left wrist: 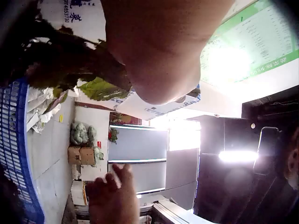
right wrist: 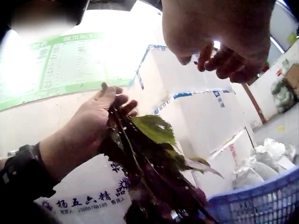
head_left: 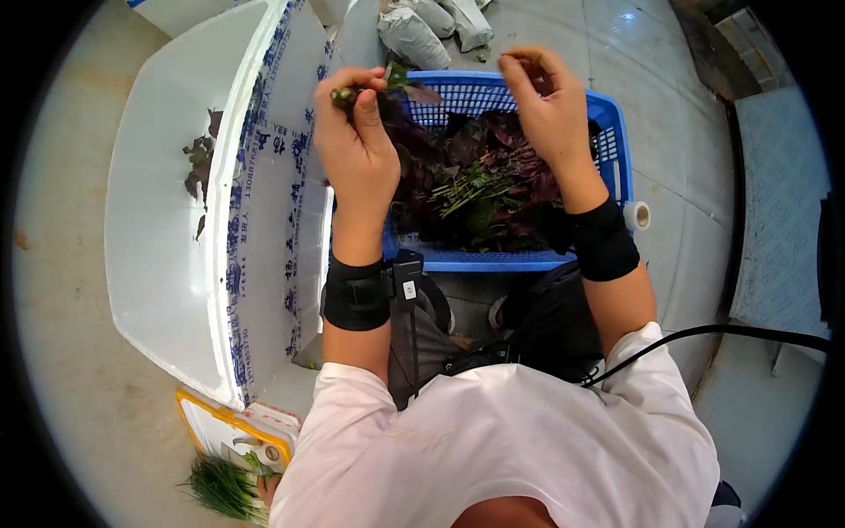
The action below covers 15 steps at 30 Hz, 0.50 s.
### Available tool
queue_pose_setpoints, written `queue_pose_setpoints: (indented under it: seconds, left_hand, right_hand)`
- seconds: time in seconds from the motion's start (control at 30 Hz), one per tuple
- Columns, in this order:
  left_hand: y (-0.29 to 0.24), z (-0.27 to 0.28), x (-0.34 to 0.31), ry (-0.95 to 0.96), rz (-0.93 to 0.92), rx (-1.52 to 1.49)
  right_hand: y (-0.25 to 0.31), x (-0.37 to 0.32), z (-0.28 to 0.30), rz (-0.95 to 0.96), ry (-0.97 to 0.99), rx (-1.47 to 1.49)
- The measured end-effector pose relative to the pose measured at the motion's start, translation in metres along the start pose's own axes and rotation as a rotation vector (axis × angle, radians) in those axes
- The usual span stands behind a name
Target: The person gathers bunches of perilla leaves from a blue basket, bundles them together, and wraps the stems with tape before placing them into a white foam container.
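My left hand (head_left: 361,145) grips a bunch of dark purple-green leafy stems (right wrist: 149,154) by the stem ends, above the left side of a blue basket (head_left: 623,132). In the right wrist view the leaves hang down from that hand. My right hand (head_left: 554,110) is raised over the basket's far right side, fingers bent, with nothing visible held in it; its fingertips are partly hidden. More purple leaves and green stems (head_left: 475,189) lie in the basket.
A white foam box (head_left: 167,255) with a few leaves inside stands at the left. White bags (head_left: 414,40) lie beyond the basket, a tape roll (head_left: 636,216) sits at its right. Green onions (head_left: 220,484) and an orange-rimmed tray (head_left: 198,414) are at lower left.
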<state>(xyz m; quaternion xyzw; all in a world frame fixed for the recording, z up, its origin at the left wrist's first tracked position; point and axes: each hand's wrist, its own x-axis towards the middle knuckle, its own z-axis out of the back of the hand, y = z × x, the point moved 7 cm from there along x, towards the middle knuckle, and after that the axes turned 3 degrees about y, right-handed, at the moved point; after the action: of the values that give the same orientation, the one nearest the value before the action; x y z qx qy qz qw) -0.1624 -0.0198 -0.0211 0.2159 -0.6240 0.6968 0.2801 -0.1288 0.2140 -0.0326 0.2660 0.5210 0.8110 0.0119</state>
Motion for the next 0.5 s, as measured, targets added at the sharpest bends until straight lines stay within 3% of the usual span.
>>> queue_pose_setpoints:
  seconds: [0.03, 0.1, 0.17, 0.23, 0.3, 0.43, 0.5]
  left_hand:
    - [-0.001, 0.007, 0.001, -0.040, -0.046, 0.068]
    - [0.000, 0.013, -0.001, -0.073, -0.095, 0.185]
    - [0.005, 0.017, -0.005, -0.142, -0.176, 0.221]
    - [0.003, 0.015, -0.007, -0.136, -0.162, 0.226]
    - [0.004, 0.016, -0.008, -0.130, -0.154, 0.238]
    - [0.005, 0.022, -0.007, -0.133, -0.164, 0.214]
    - [0.001, 0.024, -0.007, -0.147, -0.191, 0.251]
  right_hand:
    - [-0.025, 0.000, 0.003, -0.129, 0.012, -0.030]
    - [-0.079, -0.011, -0.012, -0.256, 0.253, -0.324]
    - [-0.134, -0.049, -0.047, -0.280, 0.691, -0.545]
    - [-0.165, -0.102, -0.081, -0.239, 1.119, -0.548]
    - [-0.198, -0.151, -0.105, -0.238, 1.277, -0.520]
    - [-0.208, -0.190, -0.134, -0.057, 1.260, -0.683]
    - [-0.208, -0.195, -0.138, 0.096, 1.102, -0.821]
